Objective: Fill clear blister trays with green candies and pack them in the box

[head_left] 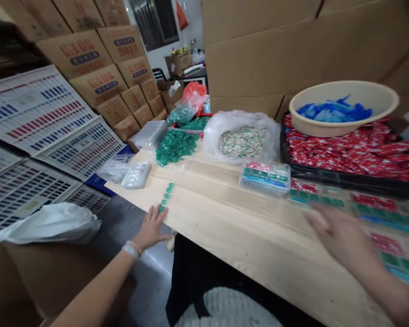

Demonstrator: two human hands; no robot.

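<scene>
My left hand (152,228), at half past seven from the middle of my view, is loosely open with the thumb spread; its fingertips reach the near end of the row of green pieces (166,196), at eight o'clock, and I see nothing enclosed in it. The pieces lie in a line, probably so each one is easy to count. My right hand (337,234), at four o'clock, is blurred beside the red, green and blue groups (375,202); its fingers seem partly bent, but whether they hold something I cannot tell. At two o'clock the white plastic bag (213,141) is opened wide, I think for easy reaching. The cream basin (344,128) seems to sit upon red packets (354,154), perhaps for saving space. At ten o'clock, the cartons (85,50) carry red print and blue ovals, too unclear for me to read.
</scene>
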